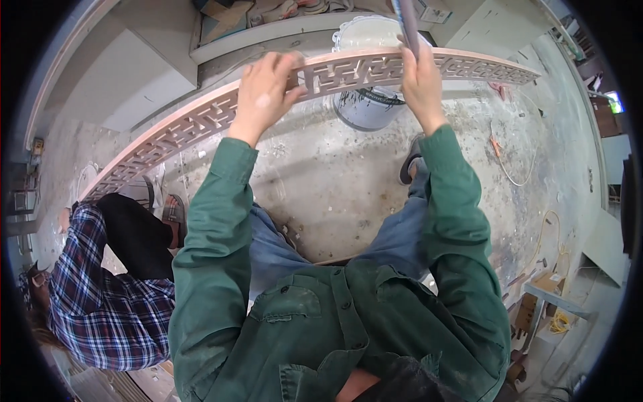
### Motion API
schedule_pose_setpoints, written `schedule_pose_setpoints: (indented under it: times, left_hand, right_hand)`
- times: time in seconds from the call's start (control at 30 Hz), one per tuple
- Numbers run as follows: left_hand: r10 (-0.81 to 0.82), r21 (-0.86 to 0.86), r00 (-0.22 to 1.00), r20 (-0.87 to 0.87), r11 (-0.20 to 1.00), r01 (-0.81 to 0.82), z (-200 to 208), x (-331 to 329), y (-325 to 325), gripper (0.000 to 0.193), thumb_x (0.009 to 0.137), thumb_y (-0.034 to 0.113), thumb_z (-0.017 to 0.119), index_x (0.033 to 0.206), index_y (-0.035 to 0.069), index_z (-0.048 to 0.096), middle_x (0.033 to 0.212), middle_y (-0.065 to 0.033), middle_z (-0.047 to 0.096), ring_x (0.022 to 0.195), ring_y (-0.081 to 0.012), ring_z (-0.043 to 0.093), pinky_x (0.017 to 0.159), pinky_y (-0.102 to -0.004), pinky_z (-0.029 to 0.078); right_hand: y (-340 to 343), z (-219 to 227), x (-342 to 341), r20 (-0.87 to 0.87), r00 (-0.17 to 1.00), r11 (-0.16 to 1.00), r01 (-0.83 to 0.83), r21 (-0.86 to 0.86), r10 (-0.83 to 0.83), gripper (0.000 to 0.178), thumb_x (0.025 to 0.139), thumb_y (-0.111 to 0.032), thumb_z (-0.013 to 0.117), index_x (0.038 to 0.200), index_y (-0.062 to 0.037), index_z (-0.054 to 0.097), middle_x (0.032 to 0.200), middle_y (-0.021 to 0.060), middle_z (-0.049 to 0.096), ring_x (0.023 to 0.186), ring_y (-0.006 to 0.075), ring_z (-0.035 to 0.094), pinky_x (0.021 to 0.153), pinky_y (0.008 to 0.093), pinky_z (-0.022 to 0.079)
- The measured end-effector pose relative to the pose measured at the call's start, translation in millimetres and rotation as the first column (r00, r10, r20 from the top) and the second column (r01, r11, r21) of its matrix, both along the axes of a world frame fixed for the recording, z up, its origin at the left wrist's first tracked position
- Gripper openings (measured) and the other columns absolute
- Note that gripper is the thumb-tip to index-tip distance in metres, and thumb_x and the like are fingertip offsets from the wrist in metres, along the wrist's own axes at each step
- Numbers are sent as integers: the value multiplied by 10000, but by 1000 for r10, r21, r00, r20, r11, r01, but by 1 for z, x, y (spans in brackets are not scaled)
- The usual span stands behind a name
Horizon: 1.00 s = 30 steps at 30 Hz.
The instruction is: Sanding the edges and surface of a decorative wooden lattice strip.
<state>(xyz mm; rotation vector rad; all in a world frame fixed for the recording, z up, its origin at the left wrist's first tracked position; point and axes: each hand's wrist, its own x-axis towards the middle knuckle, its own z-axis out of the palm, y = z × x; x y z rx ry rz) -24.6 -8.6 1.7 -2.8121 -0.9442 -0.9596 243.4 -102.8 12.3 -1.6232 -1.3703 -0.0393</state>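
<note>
A long wooden lattice panel (194, 124) with a cut-out fret pattern stretches across the view from lower left to upper right. My left hand (264, 90) grips its edge near the middle. My right hand (422, 84) is closed around a thin grey stick-like tool (406, 23) held upright against the panel's fretwork. Both my arms are in green sleeves. A white paint bucket (368, 107) stands on the floor just behind the panel, between my hands.
A person in a plaid shirt (110, 305) crouches at the lower left, near the panel's left end. The concrete floor (321, 181) is stained. Cords (519, 171) lie at right. Grey cabinets (134, 60) stand at the back. Boxes and scraps sit at lower right.
</note>
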Motion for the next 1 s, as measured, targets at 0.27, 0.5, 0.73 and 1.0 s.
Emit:
schedule_pose_setpoints:
  times: [0.27,0.5,0.73,1.0]
  left_hand:
    - [-9,89,994,-109,996,19,-12,22,-20,554,709,291,776,1235,273,603,1300,-120,480,1164,-327,460,998,-455,348]
    - [135,129,979,-152,985,-116,-15,52,-36,604,700,251,790,1210,29,553,1419,-185,380,1316,-397,332,1068,-519,253]
    - [133,75,976,-174,990,-122,-19,54,-37,628,704,267,789,1260,98,552,1435,-173,370,1327,-395,323,1063,-550,239]
    - [107,73,986,-126,993,-98,-24,65,-36,626,724,291,778,1302,230,546,1453,-144,361,1350,-392,292,1062,-580,214]
  right_hand:
    - [35,-28,17,60,998,994,-29,-106,35,234,977,-281,488,977,-47,496,877,230,625,850,456,587,693,516,449]
    - [35,-27,7,127,992,997,19,-80,-9,219,975,-258,490,980,-40,481,896,210,621,855,436,594,695,511,461]
    - [34,-31,10,146,989,998,14,-60,-5,226,974,-260,492,953,-37,468,880,211,615,836,440,591,682,519,457]
    - [34,-28,6,123,992,997,28,-78,-18,229,972,-262,496,940,-36,475,875,216,620,835,442,595,685,520,457]
